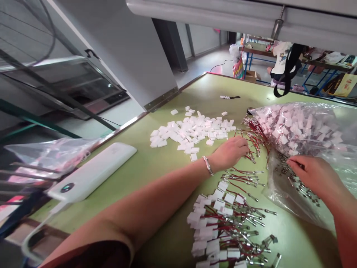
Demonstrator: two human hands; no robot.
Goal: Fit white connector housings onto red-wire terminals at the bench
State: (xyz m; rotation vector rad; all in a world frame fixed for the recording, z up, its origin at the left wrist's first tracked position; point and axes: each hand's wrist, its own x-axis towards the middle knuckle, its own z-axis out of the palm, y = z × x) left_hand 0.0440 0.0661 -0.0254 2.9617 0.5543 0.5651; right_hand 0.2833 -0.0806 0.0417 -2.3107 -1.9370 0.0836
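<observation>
My left hand (230, 152), with a bracelet at the wrist, reaches over the green table to the edge of a heap of red cords with metal ends (252, 137). Its fingers are curled together, and what they hold, if anything, is hidden. My right hand (315, 173) is closed in a pinch above small metal pieces (305, 190) lying on clear plastic. Whatever is between its fingertips is too small to name. Below my left hand lie loose red cords (242, 178) and a bundle of red cords with white tags (206, 232) and metal ends.
Loose white pieces (192, 130) are spread beyond my left forearm. A clear bag of white pieces (298, 126) stands at the right. At the left lies a white device (93, 173) with a cable. Farther back, a person (281, 59) is near other tables.
</observation>
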